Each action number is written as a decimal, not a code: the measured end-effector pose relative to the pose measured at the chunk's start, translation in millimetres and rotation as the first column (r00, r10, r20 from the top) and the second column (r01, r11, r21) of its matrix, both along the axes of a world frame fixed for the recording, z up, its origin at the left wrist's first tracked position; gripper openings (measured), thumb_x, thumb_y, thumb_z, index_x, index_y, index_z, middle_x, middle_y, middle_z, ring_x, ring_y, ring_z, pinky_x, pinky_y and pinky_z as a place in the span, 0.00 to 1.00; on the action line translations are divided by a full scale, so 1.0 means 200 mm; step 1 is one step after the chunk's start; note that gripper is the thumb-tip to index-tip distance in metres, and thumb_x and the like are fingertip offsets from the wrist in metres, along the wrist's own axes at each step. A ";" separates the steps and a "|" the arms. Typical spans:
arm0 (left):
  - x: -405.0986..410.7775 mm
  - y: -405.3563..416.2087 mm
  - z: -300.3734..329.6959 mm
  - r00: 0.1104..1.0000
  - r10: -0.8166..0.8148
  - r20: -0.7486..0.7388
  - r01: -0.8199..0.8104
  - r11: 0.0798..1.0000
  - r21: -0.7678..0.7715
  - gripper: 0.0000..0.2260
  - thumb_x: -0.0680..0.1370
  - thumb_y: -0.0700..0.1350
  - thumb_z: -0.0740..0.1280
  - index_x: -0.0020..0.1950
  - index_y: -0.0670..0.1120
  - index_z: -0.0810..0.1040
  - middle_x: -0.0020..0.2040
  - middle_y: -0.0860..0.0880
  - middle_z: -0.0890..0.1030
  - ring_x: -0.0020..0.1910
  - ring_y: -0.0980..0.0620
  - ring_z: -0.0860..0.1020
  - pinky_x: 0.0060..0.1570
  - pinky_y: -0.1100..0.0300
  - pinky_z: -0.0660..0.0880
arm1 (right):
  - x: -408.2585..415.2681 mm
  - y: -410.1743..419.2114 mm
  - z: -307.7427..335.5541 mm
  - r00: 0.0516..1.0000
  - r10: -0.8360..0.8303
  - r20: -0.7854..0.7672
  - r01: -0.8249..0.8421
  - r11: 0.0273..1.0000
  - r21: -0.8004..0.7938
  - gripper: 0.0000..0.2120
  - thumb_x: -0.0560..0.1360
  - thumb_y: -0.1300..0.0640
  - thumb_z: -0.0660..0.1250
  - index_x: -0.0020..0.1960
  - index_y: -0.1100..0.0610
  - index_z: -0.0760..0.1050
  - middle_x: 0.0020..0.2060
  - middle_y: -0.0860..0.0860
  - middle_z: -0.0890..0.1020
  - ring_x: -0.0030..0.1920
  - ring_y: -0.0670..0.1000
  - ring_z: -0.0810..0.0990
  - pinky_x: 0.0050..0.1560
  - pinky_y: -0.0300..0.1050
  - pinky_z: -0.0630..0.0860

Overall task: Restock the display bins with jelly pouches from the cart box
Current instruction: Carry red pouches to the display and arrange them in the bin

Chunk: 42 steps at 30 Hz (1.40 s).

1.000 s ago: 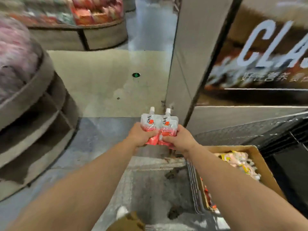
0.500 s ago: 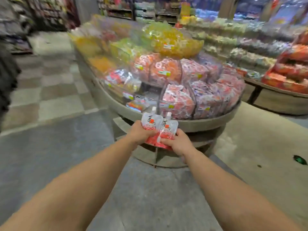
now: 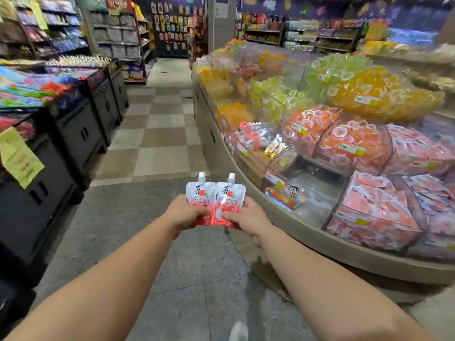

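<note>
Currently:
Hands: left hand (image 3: pixel 183 212) and right hand (image 3: pixel 248 219) are gripping two jelly pouches (image 3: pixel 213 203).
Remaining: nearly bare display bin (image 3: pixel 307 193) is awaiting them.

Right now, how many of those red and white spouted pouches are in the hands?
2, side by side, spouts up. The left pouch is gripped by the left hand, the right pouch by the right hand. More could be stacked behind, hidden.

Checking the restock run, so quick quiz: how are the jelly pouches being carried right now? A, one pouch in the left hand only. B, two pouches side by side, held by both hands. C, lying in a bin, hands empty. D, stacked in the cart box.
B: two pouches stand side by side, spouts up, the left hand and right hand gripping their lower ends.
</note>
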<state>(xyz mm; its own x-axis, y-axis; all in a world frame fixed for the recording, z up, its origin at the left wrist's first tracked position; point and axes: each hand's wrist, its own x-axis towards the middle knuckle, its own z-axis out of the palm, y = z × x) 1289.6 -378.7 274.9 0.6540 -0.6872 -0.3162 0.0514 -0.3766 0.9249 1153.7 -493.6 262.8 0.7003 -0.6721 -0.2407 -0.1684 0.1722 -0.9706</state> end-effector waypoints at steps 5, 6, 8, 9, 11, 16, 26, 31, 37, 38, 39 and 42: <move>0.29 -0.42 -0.03 1.000 0.014 -0.005 -0.014 0.999 -0.053 0.06 0.71 0.31 0.70 0.46 0.37 0.81 0.37 0.41 0.80 0.28 0.51 0.78 0.31 0.63 0.74 | 0.33 -0.45 -0.05 1.000 0.005 -0.001 -0.005 0.999 -0.037 0.23 0.66 0.70 0.75 0.58 0.58 0.73 0.50 0.56 0.84 0.51 0.55 0.83 0.55 0.52 0.80; 0.35 -0.50 -0.01 1.000 0.021 -0.023 -0.022 0.998 -0.060 0.05 0.71 0.30 0.69 0.46 0.37 0.81 0.36 0.41 0.81 0.26 0.53 0.79 0.28 0.65 0.74 | 0.40 -0.54 -0.05 1.000 0.012 -0.008 -0.012 0.999 -0.045 0.23 0.66 0.70 0.76 0.57 0.57 0.73 0.50 0.55 0.84 0.51 0.54 0.83 0.56 0.52 0.80; 0.49 -0.66 0.03 0.999 0.029 -0.036 -0.032 0.997 -0.064 0.05 0.72 0.30 0.70 0.46 0.37 0.81 0.37 0.41 0.81 0.27 0.52 0.79 0.28 0.64 0.75 | 0.56 -0.72 -0.01 0.999 0.038 -0.026 -0.040 0.996 -0.074 0.23 0.67 0.69 0.76 0.57 0.57 0.73 0.49 0.53 0.84 0.50 0.52 0.83 0.56 0.51 0.80; 0.57 -0.73 0.04 0.999 0.034 -0.031 -0.036 0.997 -0.070 0.05 0.71 0.31 0.70 0.46 0.37 0.81 0.37 0.41 0.82 0.28 0.51 0.80 0.30 0.63 0.76 | 0.64 -0.80 0.01 0.998 0.054 -0.029 -0.056 0.994 -0.092 0.23 0.67 0.68 0.76 0.58 0.57 0.74 0.49 0.52 0.84 0.50 0.52 0.84 0.56 0.51 0.80; 0.73 -0.85 0.06 0.998 0.067 -0.011 -0.068 0.994 -0.084 0.06 0.71 0.32 0.71 0.46 0.38 0.81 0.38 0.41 0.83 0.30 0.50 0.80 0.31 0.61 0.77 | 0.80 -0.93 0.04 0.998 0.069 -0.005 -0.069 0.992 -0.107 0.23 0.67 0.69 0.75 0.59 0.58 0.74 0.49 0.53 0.84 0.50 0.52 0.84 0.56 0.51 0.80; 1.03 -1.08 0.08 0.997 0.081 -0.015 -0.082 0.994 -0.069 0.05 0.72 0.32 0.71 0.43 0.41 0.80 0.33 0.46 0.81 0.24 0.55 0.77 0.25 0.65 0.72 | 1.09 -1.15 0.03 0.997 0.078 0.002 -0.078 0.992 -0.101 0.21 0.67 0.69 0.75 0.57 0.56 0.74 0.47 0.51 0.84 0.49 0.51 0.83 0.54 0.48 0.80; 1.71 -1.66 0.00 0.995 -0.095 -0.013 0.094 0.993 -0.066 0.05 0.73 0.31 0.70 0.41 0.40 0.79 0.32 0.46 0.79 0.23 0.56 0.75 0.24 0.66 0.71 | 1.73 -1.67 -0.11 0.997 -0.075 -0.004 0.074 0.990 -0.122 0.17 0.72 0.63 0.73 0.59 0.54 0.75 0.50 0.51 0.85 0.48 0.50 0.84 0.52 0.50 0.81; 2.28 -1.86 -0.01 0.980 -0.196 0.039 0.197 0.980 -0.002 0.04 0.73 0.34 0.71 0.42 0.42 0.80 0.34 0.45 0.80 0.27 0.53 0.74 0.30 0.63 0.71 | 2.22 -1.81 -0.15 0.995 -0.102 -0.010 0.101 0.991 -0.084 0.17 0.73 0.60 0.72 0.61 0.55 0.77 0.51 0.49 0.85 0.51 0.48 0.84 0.55 0.48 0.80; 2.79 -2.17 0.03 0.954 -0.290 0.073 0.292 0.956 -0.019 0.09 0.72 0.33 0.72 0.50 0.40 0.81 0.47 0.41 0.85 0.45 0.43 0.82 0.52 0.49 0.78 | 2.60 -1.98 -0.12 0.977 -0.214 0.004 0.212 0.964 -0.163 0.16 0.72 0.59 0.73 0.59 0.57 0.78 0.51 0.51 0.84 0.45 0.43 0.82 0.47 0.36 0.78; 2.81 -2.23 0.03 0.945 -0.317 0.078 0.318 0.948 -0.009 0.09 0.72 0.33 0.72 0.51 0.40 0.81 0.47 0.41 0.85 0.45 0.43 0.82 0.53 0.50 0.78 | 2.60 -2.01 -0.13 0.968 -0.252 -0.014 0.245 0.954 -0.173 0.14 0.72 0.59 0.72 0.57 0.55 0.79 0.50 0.49 0.84 0.46 0.43 0.82 0.49 0.38 0.79; 2.82 -2.29 0.03 0.937 -0.340 0.080 0.342 0.940 -0.005 0.09 0.72 0.32 0.72 0.51 0.40 0.82 0.47 0.41 0.85 0.44 0.44 0.82 0.51 0.52 0.78 | 2.60 -2.05 -0.14 0.954 -0.298 -0.020 0.291 0.941 -0.174 0.11 0.72 0.59 0.72 0.54 0.53 0.79 0.48 0.47 0.84 0.47 0.44 0.82 0.50 0.40 0.80; 2.79 -2.52 -0.01 0.903 -0.417 0.104 0.421 0.907 -0.023 0.06 0.72 0.31 0.72 0.45 0.41 0.82 0.37 0.47 0.84 0.33 0.54 0.81 0.40 0.62 0.76 | 2.56 -2.22 -0.14 0.881 -0.473 0.012 0.467 0.866 -0.180 0.10 0.71 0.55 0.73 0.50 0.47 0.77 0.47 0.47 0.84 0.49 0.47 0.83 0.53 0.46 0.81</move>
